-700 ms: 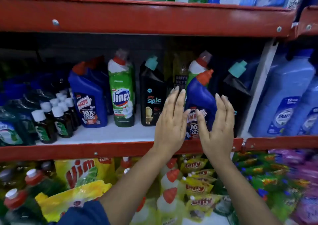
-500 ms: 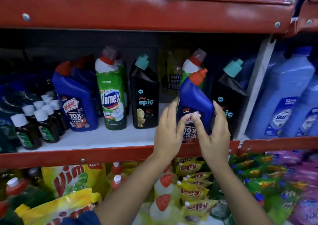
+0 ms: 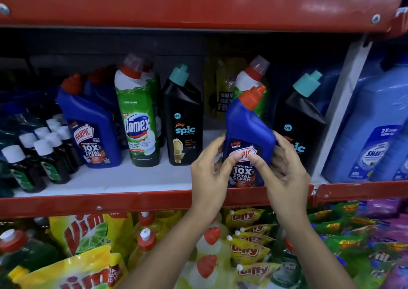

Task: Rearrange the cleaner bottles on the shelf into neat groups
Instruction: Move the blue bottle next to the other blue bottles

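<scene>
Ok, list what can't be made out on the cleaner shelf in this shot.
- Head view: the Harpic bottle label is partly covered by the thumbs of the left hand and right hand.
- Right Spic bottle: its name is half hidden behind the right hand.
- Rear Domex bottle: only cap and shoulder show behind the Harpic bottle.
- Yellow pouch at the back: too dark, print cut off.
- Small dark bottles: labels blurred.
</scene>
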Demonstrator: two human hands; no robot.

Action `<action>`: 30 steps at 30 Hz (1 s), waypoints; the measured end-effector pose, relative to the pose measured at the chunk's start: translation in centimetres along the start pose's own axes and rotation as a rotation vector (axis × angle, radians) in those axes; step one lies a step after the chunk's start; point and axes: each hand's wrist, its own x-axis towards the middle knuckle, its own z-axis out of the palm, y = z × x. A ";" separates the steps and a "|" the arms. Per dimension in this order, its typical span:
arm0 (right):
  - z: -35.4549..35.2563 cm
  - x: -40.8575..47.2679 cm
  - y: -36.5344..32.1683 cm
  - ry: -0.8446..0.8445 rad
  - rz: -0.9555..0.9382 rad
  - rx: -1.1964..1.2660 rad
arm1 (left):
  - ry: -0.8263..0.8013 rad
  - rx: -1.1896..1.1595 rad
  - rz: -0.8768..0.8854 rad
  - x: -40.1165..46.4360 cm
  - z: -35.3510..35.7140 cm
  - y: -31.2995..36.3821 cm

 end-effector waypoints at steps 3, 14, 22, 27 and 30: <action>1.3 0.0 -1.1 0.004 -0.009 0.035 | 0.023 -0.006 0.006 0.3 -1.3 0.5; 11.7 -1.7 -5.8 -0.031 -0.053 0.187 | 0.099 0.064 0.110 2.3 -12.8 1.7; 21.2 -3.9 -7.6 -0.146 -0.020 0.283 | 0.202 0.186 0.118 2.5 -22.9 0.6; 25.8 -5.0 -7.3 -0.181 0.013 0.298 | 0.238 0.223 0.088 2.6 -27.3 -0.3; 27.5 -5.3 -7.2 -0.199 0.027 0.290 | 0.244 0.238 0.075 2.7 -28.9 -0.6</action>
